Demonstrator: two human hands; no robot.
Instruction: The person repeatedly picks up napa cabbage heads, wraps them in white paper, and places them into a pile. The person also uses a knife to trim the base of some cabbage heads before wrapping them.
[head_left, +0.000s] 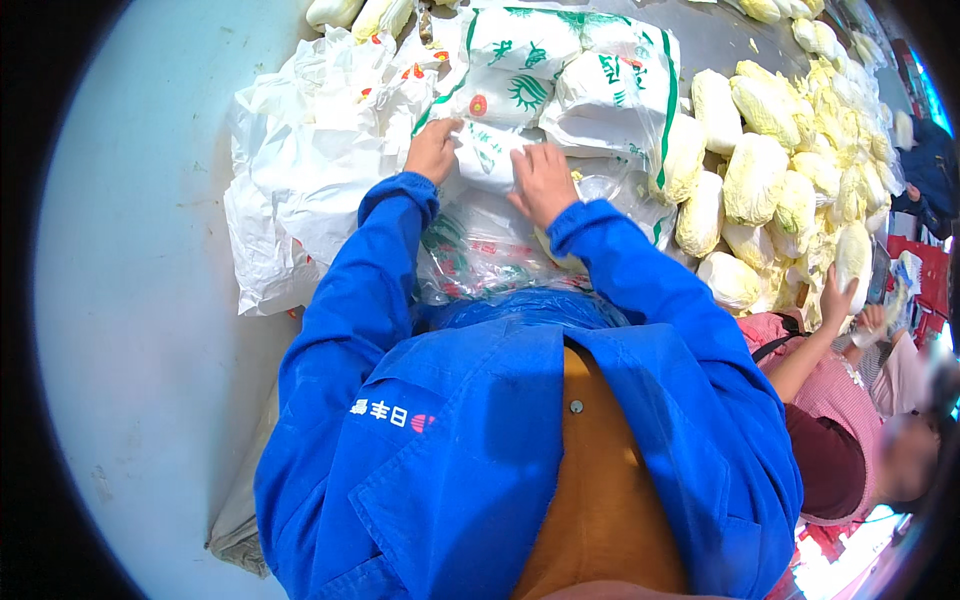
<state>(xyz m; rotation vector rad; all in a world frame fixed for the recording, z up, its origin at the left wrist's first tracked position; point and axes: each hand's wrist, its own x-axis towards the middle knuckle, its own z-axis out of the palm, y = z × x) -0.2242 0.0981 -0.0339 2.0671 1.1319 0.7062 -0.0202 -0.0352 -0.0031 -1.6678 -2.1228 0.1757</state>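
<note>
Between my hands lies a white paper-wrapped bundle (486, 159) with green print. My left hand (433, 151) grips its left end, and my right hand (546, 184) curls over its right end. It sits at the near side of a large clear plastic bag (499, 255) with green bands. Farther in, several more paper-wrapped bundles (517, 90) lie packed side by side. The bag's slack near part spreads in front of my blue apron. Paper hides what is inside the bundle I hold.
Loose white paper sheets (300, 150) are heaped left of the bag, near a pale wall panel (142, 247). Napa cabbages (754, 180) are piled on the right, with two more at the top left. Another person (817, 442) at the right holds a napa cabbage (853, 259).
</note>
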